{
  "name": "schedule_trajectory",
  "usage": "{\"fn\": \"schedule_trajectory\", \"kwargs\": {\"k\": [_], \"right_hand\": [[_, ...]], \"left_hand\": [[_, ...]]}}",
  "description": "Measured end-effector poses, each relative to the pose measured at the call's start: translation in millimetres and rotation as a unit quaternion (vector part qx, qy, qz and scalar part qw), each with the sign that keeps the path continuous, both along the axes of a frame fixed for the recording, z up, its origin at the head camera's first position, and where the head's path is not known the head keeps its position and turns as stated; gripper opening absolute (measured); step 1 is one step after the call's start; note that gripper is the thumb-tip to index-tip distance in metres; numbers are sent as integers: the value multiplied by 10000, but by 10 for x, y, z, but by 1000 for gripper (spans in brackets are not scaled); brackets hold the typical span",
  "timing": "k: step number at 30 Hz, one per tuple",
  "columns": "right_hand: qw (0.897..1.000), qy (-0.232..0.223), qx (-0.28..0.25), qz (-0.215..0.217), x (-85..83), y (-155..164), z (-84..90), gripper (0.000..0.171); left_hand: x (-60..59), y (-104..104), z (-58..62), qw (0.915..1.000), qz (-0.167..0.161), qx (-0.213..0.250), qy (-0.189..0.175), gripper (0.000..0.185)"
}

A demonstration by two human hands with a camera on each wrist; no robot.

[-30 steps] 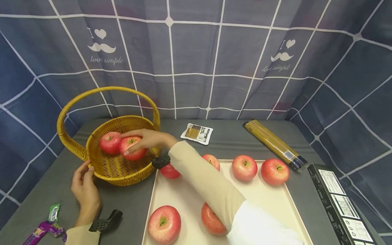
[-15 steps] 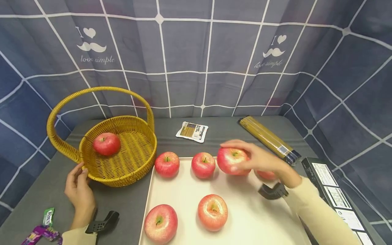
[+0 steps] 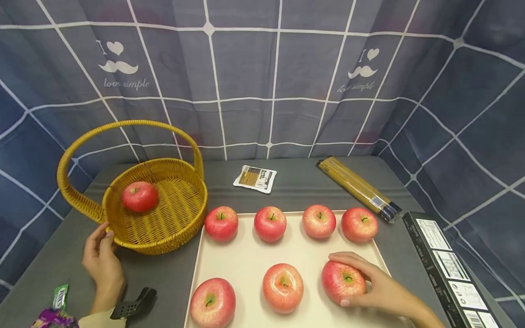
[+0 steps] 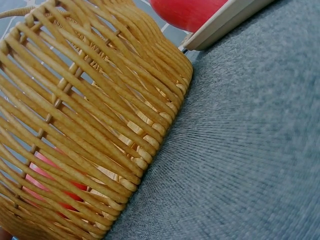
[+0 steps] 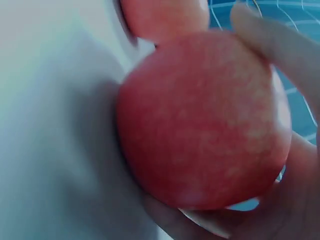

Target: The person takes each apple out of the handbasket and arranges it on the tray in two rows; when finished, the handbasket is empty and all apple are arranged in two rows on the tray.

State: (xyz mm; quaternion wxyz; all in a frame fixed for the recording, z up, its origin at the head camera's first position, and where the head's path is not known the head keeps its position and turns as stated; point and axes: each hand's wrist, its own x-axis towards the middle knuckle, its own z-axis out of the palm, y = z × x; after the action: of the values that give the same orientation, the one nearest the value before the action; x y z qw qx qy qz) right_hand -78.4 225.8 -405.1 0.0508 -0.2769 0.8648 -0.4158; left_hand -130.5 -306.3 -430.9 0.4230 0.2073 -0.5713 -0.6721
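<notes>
My left hand [image 3: 103, 266] pinches the near left rim of a yellow woven basket [image 3: 166, 242], by the foot of its arched handle. One red apple [image 3: 140, 197] lies in the basket; in the left wrist view it shows through the weave of the basket [image 4: 100, 100]. My right hand [image 3: 383, 291] holds a red apple [image 3: 342, 279] at the front right of a cream tray [image 3: 242, 264], thumb on the near side and fingers on the far side. The right wrist view shows that apple [image 5: 205, 122] close against the tray surface.
Several apples line the tray's back edge, among them a far-right apple [image 3: 359, 224]. A pale red apple [image 3: 283, 288] and a large apple [image 3: 213, 302] sit in front. Around the tray lie a flat packet [image 3: 256, 179], a noodle pack [image 3: 357, 184], a black box [image 3: 449, 273] and wrapped sweets [image 3: 59, 298].
My right hand has carried one apple out of the basket, rightward across the tray, and down to its front right. The left hand has stayed at the basket rim.
</notes>
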Motion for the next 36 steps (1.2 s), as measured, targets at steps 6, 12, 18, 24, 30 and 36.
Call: {"fn": "schedule_trajectory", "kwargs": {"k": [6,12,18,24,30,36], "right_hand": [[9943,907,553,-88,28,-114,30,73],[9893,1453,98,-51,-183,-93,506,66],[9853,1609,-506,264,-633,-584,1107,52],[9661,2137,-638,1303,-1101,-1690,1412,41],[9720,1513,282,1778,-1499,-2792,1394,48],[9788,634,1036,1649,-1879,-3632,1140,58]], "left_hand": [[24,-31,13,9998,173,-34,-95,24],[-3,-13,8,9999,126,30,-67,24],[-3,-13,-9,9999,77,121,-84,25],[7,-12,13,9997,127,187,-119,25],[-15,33,17,9998,-28,175,-55,25],[-14,7,-1,9999,-42,82,-85,25]]}}
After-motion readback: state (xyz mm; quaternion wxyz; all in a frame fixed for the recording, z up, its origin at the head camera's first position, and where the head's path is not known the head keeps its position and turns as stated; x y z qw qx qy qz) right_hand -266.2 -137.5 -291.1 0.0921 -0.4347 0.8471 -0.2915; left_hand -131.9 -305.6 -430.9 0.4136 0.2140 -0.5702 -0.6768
